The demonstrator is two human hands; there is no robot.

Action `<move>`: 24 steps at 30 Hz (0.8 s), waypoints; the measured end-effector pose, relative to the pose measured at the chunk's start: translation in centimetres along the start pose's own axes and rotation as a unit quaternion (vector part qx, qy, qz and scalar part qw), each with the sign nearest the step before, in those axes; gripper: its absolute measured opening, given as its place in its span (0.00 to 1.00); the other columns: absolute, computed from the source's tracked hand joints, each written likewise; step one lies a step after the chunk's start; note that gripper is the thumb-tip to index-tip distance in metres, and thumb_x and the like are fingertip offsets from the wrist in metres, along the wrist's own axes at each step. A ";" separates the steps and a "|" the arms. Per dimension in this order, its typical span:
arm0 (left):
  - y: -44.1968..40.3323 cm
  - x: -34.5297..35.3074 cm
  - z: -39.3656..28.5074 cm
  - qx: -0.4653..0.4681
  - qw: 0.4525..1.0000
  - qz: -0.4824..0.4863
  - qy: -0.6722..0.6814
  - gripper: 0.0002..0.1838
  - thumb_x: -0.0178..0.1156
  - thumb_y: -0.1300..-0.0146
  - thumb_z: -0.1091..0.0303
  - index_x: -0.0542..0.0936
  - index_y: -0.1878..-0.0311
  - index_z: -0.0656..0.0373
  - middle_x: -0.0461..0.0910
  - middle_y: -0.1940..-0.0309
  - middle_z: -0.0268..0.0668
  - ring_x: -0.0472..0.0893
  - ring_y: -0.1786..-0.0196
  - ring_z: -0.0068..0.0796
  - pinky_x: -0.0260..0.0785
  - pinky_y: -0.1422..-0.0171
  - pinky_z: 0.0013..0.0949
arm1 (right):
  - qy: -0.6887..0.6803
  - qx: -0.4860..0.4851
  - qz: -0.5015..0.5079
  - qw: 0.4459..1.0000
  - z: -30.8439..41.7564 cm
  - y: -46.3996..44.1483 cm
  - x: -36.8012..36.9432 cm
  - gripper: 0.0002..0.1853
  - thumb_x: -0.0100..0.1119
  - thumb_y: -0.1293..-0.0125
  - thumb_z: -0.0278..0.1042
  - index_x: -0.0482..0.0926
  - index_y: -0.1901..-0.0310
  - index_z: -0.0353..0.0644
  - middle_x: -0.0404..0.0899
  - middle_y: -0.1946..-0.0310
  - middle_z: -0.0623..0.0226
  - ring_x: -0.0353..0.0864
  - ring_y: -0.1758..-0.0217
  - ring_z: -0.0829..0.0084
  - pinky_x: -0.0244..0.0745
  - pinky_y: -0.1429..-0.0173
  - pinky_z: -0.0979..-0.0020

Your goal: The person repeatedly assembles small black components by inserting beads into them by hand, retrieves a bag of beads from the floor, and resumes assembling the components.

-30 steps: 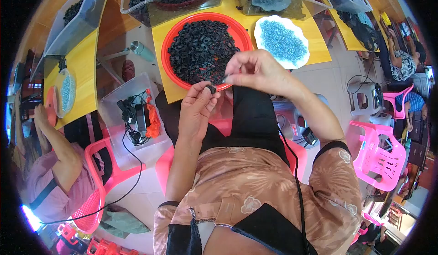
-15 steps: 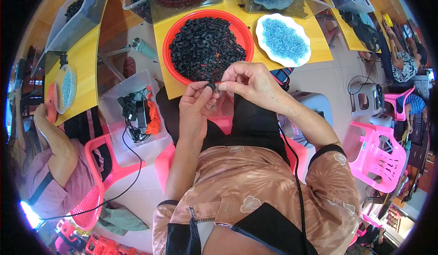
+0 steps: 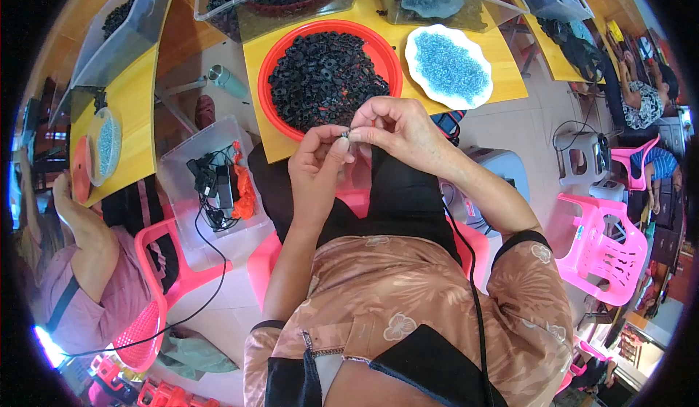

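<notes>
My left hand (image 3: 317,163) pinches a small black plastic part (image 3: 345,135) between thumb and fingertips, just in front of the red basin. Meeting it from the other side, my right hand (image 3: 403,132) has its thumb and index finger pressed together at that same part. Whatever sits in the right fingertips is too small to make out. The red basin (image 3: 391,56) beyond my hands holds a heap of similar black parts (image 3: 320,76). On the right of it stands a white scalloped plate (image 3: 483,97) with many small clear-blue pieces (image 3: 448,63).
Clear plastic bins (image 3: 291,3) with more black parts stand along the back of the yellow table (image 3: 506,90). Left of my legs, an open clear box (image 3: 182,161) holds cables and an orange bag. Another person's arm (image 3: 91,225) is at the left table. A cable runs down my front.
My hands stay close together, with slight shifts of the fingers. The black part shows less between my fingertips now. The co-worker's arm at left has moved slightly.
</notes>
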State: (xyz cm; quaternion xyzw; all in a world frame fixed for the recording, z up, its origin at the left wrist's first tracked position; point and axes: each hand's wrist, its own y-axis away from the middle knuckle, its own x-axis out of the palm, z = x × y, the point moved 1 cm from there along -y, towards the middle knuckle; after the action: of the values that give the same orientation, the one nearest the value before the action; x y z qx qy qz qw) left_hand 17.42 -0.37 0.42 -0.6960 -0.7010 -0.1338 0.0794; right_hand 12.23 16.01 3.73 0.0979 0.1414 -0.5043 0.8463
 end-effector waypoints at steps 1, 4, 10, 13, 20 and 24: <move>-0.2 0.1 -0.1 0.019 1.000 0.004 -0.018 0.06 0.56 0.34 0.72 0.77 0.56 0.61 0.77 0.68 0.26 0.74 0.67 0.11 0.65 0.64 0.16 | -0.007 0.004 0.007 1.000 0.0 0.0 -0.1 0.05 0.61 0.36 0.29 0.78 0.65 0.37 0.76 0.77 0.77 0.72 0.74 0.91 0.64 0.72 0.83; -0.5 0.2 -0.4 0.045 0.997 -0.003 -0.069 0.05 0.57 0.34 0.71 0.77 0.57 0.61 0.77 0.67 0.27 0.73 0.67 0.12 0.65 0.62 0.17 | -0.030 0.017 0.021 0.999 -0.4 -0.2 -0.4 0.06 0.60 0.35 0.30 0.78 0.64 0.37 0.77 0.75 0.76 0.73 0.73 0.90 0.65 0.71 0.84; -1.0 0.4 -0.5 0.072 0.989 -0.023 -0.125 0.05 0.56 0.34 0.72 0.77 0.57 0.61 0.76 0.67 0.26 0.72 0.67 0.12 0.65 0.63 0.19 | -0.041 0.006 0.026 0.999 -0.4 -0.4 -0.6 0.09 0.57 0.33 0.33 0.79 0.62 0.34 0.77 0.71 0.73 0.74 0.70 0.88 0.68 0.67 0.82; -1.3 0.7 -0.6 0.191 0.939 -0.045 -0.283 0.04 0.56 0.34 0.73 0.76 0.60 0.63 0.73 0.71 0.27 0.72 0.70 0.14 0.65 0.66 0.22 | -0.031 -0.013 0.018 0.999 -0.8 -0.5 -0.4 0.08 0.57 0.33 0.31 0.79 0.61 0.34 0.78 0.71 0.72 0.76 0.69 0.85 0.70 0.67 0.79; -1.7 1.0 -0.1 0.055 0.991 -0.048 -0.111 0.03 0.53 0.33 0.74 0.75 0.61 0.61 0.71 0.75 0.28 0.70 0.73 0.14 0.63 0.69 0.22 | 0.248 -0.300 -0.101 0.915 -1.2 -0.9 -0.2 0.05 0.60 0.40 0.27 0.79 0.63 0.36 0.78 0.71 0.62 0.80 0.68 0.63 0.74 0.66 0.67; -2.6 0.8 1.5 -0.007 0.996 -0.071 0.061 0.04 0.54 0.32 0.70 0.75 0.59 0.60 0.73 0.73 0.28 0.68 0.74 0.15 0.60 0.69 0.20 | 0.337 -0.339 -0.113 0.871 -2.0 -1.0 -0.2 0.06 0.61 0.43 0.26 0.78 0.63 0.37 0.78 0.70 0.61 0.80 0.67 0.60 0.75 0.64 0.64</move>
State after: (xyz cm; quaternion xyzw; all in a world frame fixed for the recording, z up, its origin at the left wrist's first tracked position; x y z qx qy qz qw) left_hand 14.93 0.87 -0.93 -0.6353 -0.7417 -0.1861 0.1077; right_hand 10.94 16.29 1.85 -0.0476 0.5903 -0.4540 0.6657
